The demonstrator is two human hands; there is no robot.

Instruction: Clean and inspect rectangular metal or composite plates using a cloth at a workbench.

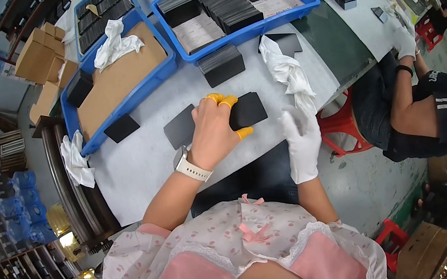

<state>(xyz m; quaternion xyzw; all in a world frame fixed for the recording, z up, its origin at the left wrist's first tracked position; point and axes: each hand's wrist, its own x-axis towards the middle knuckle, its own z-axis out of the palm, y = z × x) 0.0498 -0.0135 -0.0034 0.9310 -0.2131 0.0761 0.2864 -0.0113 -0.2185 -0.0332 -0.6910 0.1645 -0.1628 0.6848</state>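
Note:
My left hand (213, 126), with yellow finger cots on its tips and a pale watch on the wrist, grips the near end of a small pile of black cards (251, 109). Its fingers lie on the pile's far edge, its thumb on the near edge. Partly under that hand, a dark grey card (178, 127) lies flat on the white-covered table (148, 179). My white-gloved right hand (302, 142) is right of the pile, fingers loosely apart, holding nothing I can see. Just beyond its fingertips lies a crumpled white cloth (285, 67); whether they touch is unclear.
A block of black cards (222, 64) stands before a blue tray (253, 26) holding several more. Another blue tray (158, 68), lined with brown board, is at the left. A single black card (122, 128) lies beside it. On the right a person (425, 98) sits working.

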